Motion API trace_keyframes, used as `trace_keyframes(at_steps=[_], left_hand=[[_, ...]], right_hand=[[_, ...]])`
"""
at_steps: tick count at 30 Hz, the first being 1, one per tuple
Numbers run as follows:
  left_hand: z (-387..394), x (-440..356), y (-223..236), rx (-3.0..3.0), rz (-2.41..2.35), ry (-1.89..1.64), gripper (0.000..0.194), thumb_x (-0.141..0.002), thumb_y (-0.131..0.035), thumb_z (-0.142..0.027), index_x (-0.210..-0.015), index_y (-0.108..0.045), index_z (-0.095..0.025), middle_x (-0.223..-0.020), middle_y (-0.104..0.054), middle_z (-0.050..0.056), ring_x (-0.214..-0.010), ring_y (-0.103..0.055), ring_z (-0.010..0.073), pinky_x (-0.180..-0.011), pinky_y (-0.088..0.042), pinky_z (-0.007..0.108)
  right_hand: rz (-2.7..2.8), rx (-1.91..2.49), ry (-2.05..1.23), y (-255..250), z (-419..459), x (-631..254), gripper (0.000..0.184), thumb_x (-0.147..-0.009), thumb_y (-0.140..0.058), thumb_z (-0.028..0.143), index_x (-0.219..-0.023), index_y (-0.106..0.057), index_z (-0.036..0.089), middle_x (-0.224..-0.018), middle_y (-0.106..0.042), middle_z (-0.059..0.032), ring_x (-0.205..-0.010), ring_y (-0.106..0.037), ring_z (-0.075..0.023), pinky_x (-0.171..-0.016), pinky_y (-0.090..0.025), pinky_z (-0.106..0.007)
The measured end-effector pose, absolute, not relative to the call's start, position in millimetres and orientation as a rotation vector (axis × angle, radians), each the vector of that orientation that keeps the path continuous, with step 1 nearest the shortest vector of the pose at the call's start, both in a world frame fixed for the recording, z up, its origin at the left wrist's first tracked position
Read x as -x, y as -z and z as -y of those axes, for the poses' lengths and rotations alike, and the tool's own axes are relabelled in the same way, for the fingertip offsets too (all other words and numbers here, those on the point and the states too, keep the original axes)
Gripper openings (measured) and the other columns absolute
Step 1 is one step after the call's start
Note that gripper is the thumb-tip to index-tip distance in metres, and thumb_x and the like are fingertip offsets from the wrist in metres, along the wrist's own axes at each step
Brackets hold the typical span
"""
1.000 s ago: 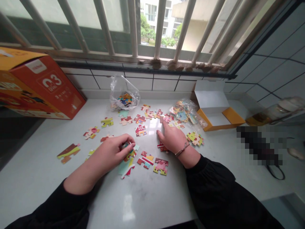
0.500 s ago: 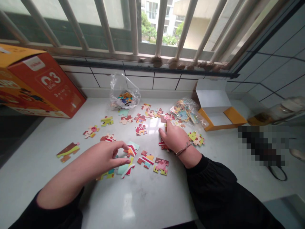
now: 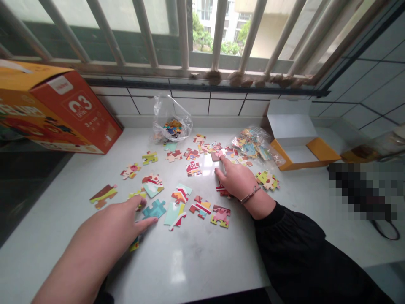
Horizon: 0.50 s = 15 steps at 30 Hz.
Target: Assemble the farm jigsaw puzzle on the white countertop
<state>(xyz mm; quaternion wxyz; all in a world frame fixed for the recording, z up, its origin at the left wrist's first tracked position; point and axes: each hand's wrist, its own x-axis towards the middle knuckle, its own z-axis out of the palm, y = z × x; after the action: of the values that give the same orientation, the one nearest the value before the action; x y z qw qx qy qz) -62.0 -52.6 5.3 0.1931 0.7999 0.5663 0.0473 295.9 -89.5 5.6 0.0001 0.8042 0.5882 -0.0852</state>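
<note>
Several colourful jigsaw pieces lie scattered on a white counter [image 3: 196, 261]. My left hand [image 3: 117, 223] lies low on the counter with fingers stretched out, fingertips touching a teal piece [image 3: 154, 209] and a yellow-green piece [image 3: 137, 196]; another piece peeks out beneath it. My right hand [image 3: 236, 179] rests further back, index finger extended onto a pink piece [image 3: 218, 155], with a red piece [image 3: 224, 191] partly under the palm. A bracelet sits on that wrist. Neither hand grips anything.
An orange puzzle box [image 3: 60, 114] stands at the back left. A clear bag of pieces [image 3: 172, 122] leans on the tiled wall, a second bag [image 3: 253, 145] lies right of centre, beside an open orange-and-white carton [image 3: 297, 139]. A barred window runs behind.
My left hand has let go of the pieces it was pinching and drawn back towards me, fingers now flat. My right index finger has stayed on the pink piece. The view has shifted slightly.
</note>
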Motion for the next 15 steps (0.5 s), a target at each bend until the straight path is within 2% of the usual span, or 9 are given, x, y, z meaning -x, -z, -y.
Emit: trace_keyframes(at_steps=[5, 8, 12, 15], left_hand=[[50.4, 54.5, -2.5, -2.326, -1.623, -0.031, 0.031, -0.074, -0.084, -0.052, -0.087, -0.073, -0.027, -0.068, -0.071, 0.007, -0.055, -0.062, 0.0264, -0.053, -0.03, 0.032], [47.6, 47.9, -8.0, -2.288, -1.546, -0.057, 0.027, -0.077, -0.08, -0.049, -0.082, -0.064, -0.028, -0.063, -0.067, 0.004, -0.055, -0.061, 0.0263, -0.053, -0.029, 0.032], [49.2, 36.9, -13.9, -2.268, -1.46, -0.154, 0.035, -0.092, -0.061, -0.059, -0.079, -0.057, -0.027, -0.061, -0.061, 0.001, -0.056, -0.058, 0.0236, -0.057, -0.031, 0.032], [50.1, 30.5, -14.8, -2.243, -1.423, -0.208, 0.041, -0.089, -0.062, -0.067, -0.085, -0.065, -0.026, -0.063, -0.062, 0.001, -0.058, -0.057, 0.0228, -0.059, -0.033, 0.032]], right_hand=[[-1.91, -2.576, 0.224, -4.5, 92.8, -293.3, 0.058, -0.112, -0.049, 0.052, -0.161, -0.053, 0.022, -0.109, -0.083, -0.0156, -0.099, -0.079, -0.0325, -0.079, -0.052, -0.036], [-2.136, -2.55, 0.236, -4.1, 98.5, -283.4, 0.048, -0.113, -0.048, 0.051, -0.151, -0.065, 0.026, -0.102, -0.083, -0.0105, -0.097, -0.078, -0.0279, -0.081, -0.05, -0.034], [-2.319, -2.476, 0.277, -3.2, 104.9, -269.1, 0.04, -0.114, -0.049, 0.053, -0.13, -0.077, 0.029, -0.094, -0.082, -0.0074, -0.089, -0.076, -0.0248, -0.076, -0.046, -0.032], [-2.321, -2.486, 0.285, -2.5, 104.9, -268.4, 0.04, -0.114, -0.05, 0.053, -0.126, -0.078, 0.029, -0.091, -0.082, -0.007, -0.085, -0.074, -0.0239, -0.072, -0.042, -0.031]])
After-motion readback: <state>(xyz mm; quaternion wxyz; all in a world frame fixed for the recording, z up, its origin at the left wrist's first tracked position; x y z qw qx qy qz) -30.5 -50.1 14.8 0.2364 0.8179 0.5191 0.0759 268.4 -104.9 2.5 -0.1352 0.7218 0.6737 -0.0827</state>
